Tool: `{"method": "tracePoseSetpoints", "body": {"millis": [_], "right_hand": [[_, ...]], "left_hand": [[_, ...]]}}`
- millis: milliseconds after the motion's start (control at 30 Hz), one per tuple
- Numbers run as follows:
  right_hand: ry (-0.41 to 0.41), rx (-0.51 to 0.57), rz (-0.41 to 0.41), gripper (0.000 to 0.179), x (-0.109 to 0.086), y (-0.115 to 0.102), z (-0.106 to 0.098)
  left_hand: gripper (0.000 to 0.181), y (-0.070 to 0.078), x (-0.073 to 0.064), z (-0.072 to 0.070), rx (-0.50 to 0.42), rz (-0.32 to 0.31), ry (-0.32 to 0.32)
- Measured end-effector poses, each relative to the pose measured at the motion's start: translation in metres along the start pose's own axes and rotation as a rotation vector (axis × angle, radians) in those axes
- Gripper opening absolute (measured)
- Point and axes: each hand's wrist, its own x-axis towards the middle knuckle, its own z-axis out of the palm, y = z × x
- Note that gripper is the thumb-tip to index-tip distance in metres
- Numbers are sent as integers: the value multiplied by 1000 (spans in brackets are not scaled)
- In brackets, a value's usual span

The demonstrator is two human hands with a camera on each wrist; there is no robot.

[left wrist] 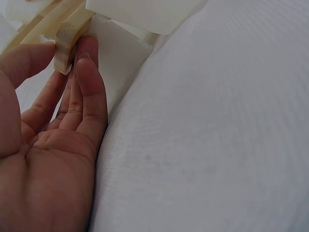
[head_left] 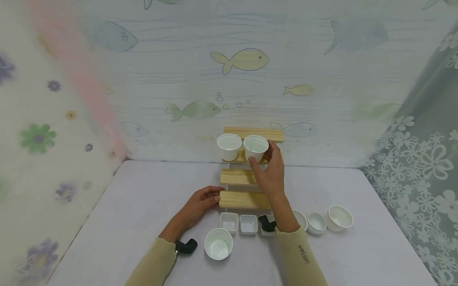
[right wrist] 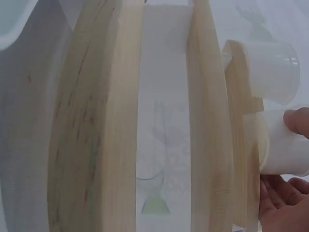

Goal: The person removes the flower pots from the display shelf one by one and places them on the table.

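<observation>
A stepped rack with pale wooden slats (head_left: 245,200) and white sides stands near the back of the table. My left hand (head_left: 198,206) pinches the left end of its lowest slat, thumb on one side and fingertips on the other (left wrist: 63,46). With thumb and fingers around it, my right hand (head_left: 272,172) holds a white cup (head_left: 256,149) at an upper slat. Just left of that cup, a second white cup (head_left: 229,147) sits upright on the same level. The right wrist view shows the held cup (right wrist: 285,145) against the slat's edge, thumb on its side.
Small square white dishes (head_left: 229,223) line up before the rack, one partly behind my right wrist. A round white bowl (head_left: 218,244) stands nearer me. To the right are several round bowls (head_left: 339,218). A fish-patterned wall covering (head_left: 171,79) rises behind the table.
</observation>
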Motion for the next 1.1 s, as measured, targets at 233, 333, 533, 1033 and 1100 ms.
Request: {"method": "tracePoseSetpoints", "body": {"millis": [233, 333, 533, 1033, 1100], "right_hand": [[16, -15, 4, 73, -6, -10, -4], [19, -7, -4, 73, -9, -14, -6], [42, 6, -44, 73, -12, -17, -10], [21, 25, -95, 77, -29, -28, -16], [18, 19, -98, 77, -31, -30, -17]], "left_hand": [[45, 1, 0, 1, -9, 7, -11], [45, 1, 0, 1, -15, 7, -7], [46, 1, -1, 1, -7, 4, -2], [44, 1, 0, 0, 2, -10, 11], [44, 0, 0, 0, 5, -9, 7]]}}
